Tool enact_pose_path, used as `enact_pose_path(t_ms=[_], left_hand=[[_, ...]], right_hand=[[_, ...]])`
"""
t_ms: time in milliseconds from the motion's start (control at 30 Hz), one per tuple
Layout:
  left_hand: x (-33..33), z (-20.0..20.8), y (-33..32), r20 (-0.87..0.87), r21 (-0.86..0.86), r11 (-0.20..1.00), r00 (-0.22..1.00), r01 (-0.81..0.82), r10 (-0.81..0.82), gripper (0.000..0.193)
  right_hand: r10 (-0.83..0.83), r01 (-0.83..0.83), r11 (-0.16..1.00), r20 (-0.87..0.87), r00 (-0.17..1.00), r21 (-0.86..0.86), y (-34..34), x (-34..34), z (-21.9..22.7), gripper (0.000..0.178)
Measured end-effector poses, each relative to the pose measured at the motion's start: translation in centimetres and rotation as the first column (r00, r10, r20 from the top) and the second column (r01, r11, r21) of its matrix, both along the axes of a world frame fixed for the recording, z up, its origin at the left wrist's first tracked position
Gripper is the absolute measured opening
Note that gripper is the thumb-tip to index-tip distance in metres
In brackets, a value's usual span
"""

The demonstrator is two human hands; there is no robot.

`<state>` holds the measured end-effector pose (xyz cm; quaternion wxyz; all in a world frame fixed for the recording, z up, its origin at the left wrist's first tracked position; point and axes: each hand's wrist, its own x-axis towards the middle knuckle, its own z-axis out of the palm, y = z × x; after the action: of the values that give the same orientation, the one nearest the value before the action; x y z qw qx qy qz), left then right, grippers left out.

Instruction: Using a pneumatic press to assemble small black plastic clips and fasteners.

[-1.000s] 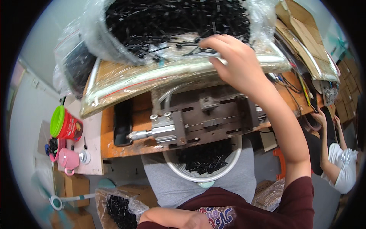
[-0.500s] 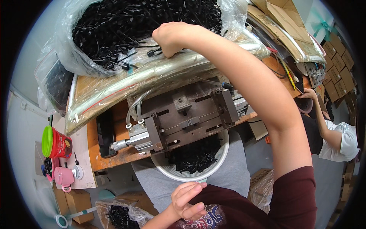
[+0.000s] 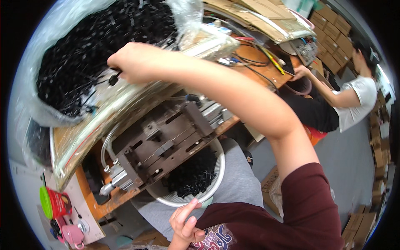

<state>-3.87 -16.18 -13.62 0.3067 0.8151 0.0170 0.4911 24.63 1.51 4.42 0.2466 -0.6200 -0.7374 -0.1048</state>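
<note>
My right hand reaches over the front of a plastic-lined heap of small black rod-like parts. Its fingers are closed, and a black part with a thick head shows at the fingertips; how many pieces it grips is hidden. My left hand hovers in front of my chest, palm up, with fingers apart and nothing in them. Between my arms and the heap sits a dark metal fixture with a small block in its middle. Beneath its front edge, a white basket on my lap holds more black parts.
A pneumatic cylinder with clear hoses joins the fixture's left end. At lower left stand a red tub with a green rim and a pink cup. Cables lie on the bench at right, where another person sits.
The view has turned, so the bench appears lower and farther left. My right hand has shifted along the heap's front, with a black part now showing at its fingertips. My left hand stays near my chest.
</note>
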Motion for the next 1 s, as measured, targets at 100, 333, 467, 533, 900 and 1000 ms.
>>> enact_pose_path(t_ms=[100,333,467,533,900,1000], left_hand=[[-0.3,0.3,0.1,-0.061,0.031,0.998,0.997,0.050,-0.048,0.055],[-0.7,0.1,-0.2,-0.118,-0.006,1.000,0.993,-0.015,0.014,0.053],[-0.9,1.3,0.4,-0.162,0.055,0.998,0.986,-0.034,0.042,0.046],[-0.7,3.3,1.4,-0.225,0.206,0.970,0.959,-0.126,0.172,0.043],[1.2,9.7,5.4,-0.221,0.049,0.885,0.859,-0.463,0.462,0.048],[1.3,9.6,4.8,-0.229,0.037,0.894,0.867,-0.446,0.442,0.039]], right_hand=[[0.098,-0.096,0.991,-0.022,0.995,0.097,0.1,0.9,-0.5,0.016],[0.154,0.015,0.961,-0.582,0.799,0.275,0.0,1.3,-0.1,0.016],[0.223,-0.032,0.974,-0.941,0.254,0.223,-0.4,2.0,0.6,0.013],[0.246,-0.032,0.969,-0.958,0.147,0.244,-1.3,2.2,0.7,0.014],[0.073,-0.527,0.841,-0.991,-0.109,0.120,-13.0,-7.5,-5.2,0.021],[-0.028,-0.515,0.853,-0.978,-0.208,0.085,-14.7,-7.9,-6.7,0.021]])
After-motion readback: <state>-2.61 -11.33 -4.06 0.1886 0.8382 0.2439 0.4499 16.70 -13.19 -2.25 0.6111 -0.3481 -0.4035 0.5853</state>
